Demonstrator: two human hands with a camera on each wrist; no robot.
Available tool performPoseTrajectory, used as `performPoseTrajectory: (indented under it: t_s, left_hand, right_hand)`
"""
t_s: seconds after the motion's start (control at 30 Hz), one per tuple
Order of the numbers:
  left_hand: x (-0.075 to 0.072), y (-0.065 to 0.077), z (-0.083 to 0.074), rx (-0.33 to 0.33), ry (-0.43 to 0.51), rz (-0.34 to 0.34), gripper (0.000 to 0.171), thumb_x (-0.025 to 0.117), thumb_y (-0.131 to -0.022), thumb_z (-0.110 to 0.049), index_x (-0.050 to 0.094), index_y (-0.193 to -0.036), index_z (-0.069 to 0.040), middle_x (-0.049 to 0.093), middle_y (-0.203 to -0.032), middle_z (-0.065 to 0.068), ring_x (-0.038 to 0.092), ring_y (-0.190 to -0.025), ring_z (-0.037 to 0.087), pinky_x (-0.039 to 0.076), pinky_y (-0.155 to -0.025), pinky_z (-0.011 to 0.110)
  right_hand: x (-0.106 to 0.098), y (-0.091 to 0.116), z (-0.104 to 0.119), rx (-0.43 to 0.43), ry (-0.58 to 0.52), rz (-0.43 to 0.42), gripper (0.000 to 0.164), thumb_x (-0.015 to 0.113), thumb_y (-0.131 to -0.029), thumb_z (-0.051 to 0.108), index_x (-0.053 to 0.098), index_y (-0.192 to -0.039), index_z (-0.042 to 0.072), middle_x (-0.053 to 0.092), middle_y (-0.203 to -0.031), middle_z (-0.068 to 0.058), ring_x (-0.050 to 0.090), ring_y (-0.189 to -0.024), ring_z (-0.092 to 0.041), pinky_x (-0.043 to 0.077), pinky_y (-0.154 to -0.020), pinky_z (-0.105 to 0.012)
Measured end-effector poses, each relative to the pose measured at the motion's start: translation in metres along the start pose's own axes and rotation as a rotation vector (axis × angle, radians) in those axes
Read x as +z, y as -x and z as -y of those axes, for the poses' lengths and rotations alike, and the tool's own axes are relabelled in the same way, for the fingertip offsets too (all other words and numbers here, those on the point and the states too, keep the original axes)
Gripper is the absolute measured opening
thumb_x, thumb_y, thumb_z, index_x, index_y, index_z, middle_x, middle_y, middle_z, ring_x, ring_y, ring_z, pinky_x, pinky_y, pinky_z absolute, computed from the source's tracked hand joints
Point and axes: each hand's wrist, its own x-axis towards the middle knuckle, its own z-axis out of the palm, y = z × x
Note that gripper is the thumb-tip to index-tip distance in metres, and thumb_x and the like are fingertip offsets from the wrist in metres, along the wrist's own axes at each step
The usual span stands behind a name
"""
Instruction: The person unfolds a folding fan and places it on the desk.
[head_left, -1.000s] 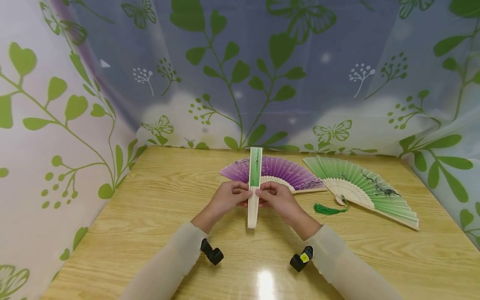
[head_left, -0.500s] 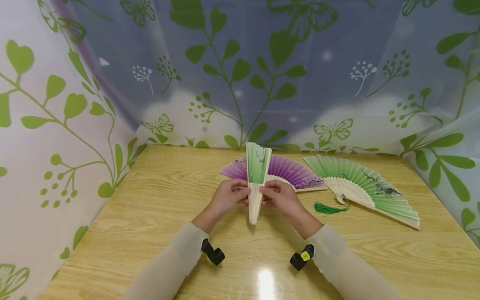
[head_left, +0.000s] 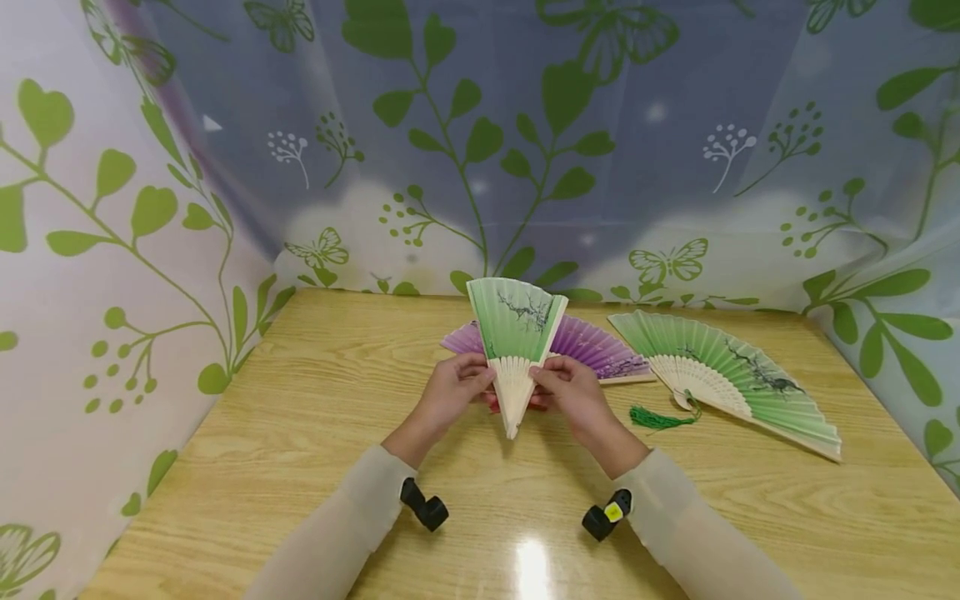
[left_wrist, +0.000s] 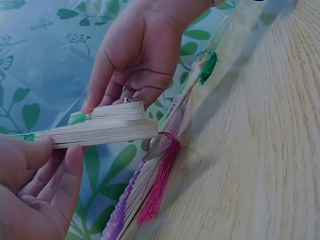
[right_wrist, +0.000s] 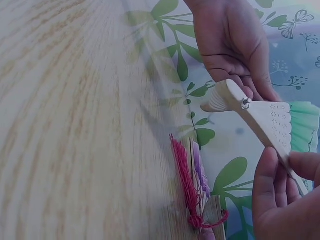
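A partly spread green folding fan with a dark branch print stands between the hands in the head view, its pale ribs narrowing to a pivot below. The left hand pinches the left outer rib between thumb and fingers. On the other side, the right hand pinches the right outer rib. The right wrist view shows the metal pivot pin and the pierced ribs. Behind the held fan lies a spread purple fan, partly covered. Its red tassel shows in the left wrist view.
A second green fan lies spread on the right of the wooden table, its green tassel trailing left. Patterned cloth hangs behind and at the sides of the table.
The held green fan has gone from folded shut to partly spread, its leaf widening both ways at the top. The hands have moved slightly apart. The fans on the table have not moved.
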Motion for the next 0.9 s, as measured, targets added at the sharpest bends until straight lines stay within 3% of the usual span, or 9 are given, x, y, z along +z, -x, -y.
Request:
performPoseTrajectory:
  t_s: [0.37, 0.6, 0.9]
  left_hand:
    - [-0.0015, -0.0027, 0.0012, -0.049, 0.071, -0.077, 0.025, 0.056, -0.098, -0.003, 0.056, -0.12, 0.01, 0.066, -0.098, 0.014, 0.066, -0.078, 0.015, 0.06, -0.071, 0.027]
    - [-0.0036, -0.0026, 0.0042, -0.035, 0.093, -0.081, 0.023, 0.054, -0.099, -0.004, 0.056, -0.118, 0.01, 0.067, -0.094, 0.012, 0.067, -0.076, 0.014, 0.06, -0.071, 0.027]
    - [-0.0082, -0.0033, 0.009, -0.022, 0.144, -0.135, 0.017, 0.054, -0.099, -0.002, 0.055, -0.11, 0.011, 0.068, -0.083, 0.005, 0.068, -0.074, 0.013, 0.061, -0.074, 0.029]
  right_hand:
    - [-0.0047, -0.0008, 0.0013, -0.01, -0.067, -0.046, 0.014, 0.059, -0.097, 0.006, 0.048, -0.1, -0.001, 0.062, -0.072, 0.003, 0.062, -0.06, -0.009, 0.057, -0.061, -0.022]
    - [-0.0057, -0.0012, 0.0019, -0.016, -0.089, -0.074, 0.013, 0.059, -0.097, 0.006, 0.048, -0.099, 0.001, 0.061, -0.072, 0.003, 0.062, -0.059, -0.009, 0.058, -0.061, -0.023]
    - [-0.0087, -0.004, 0.001, -0.057, -0.159, -0.149, 0.014, 0.059, -0.097, 0.005, 0.046, -0.095, 0.001, 0.06, -0.071, 0.001, 0.061, -0.059, -0.009, 0.058, -0.062, -0.022]
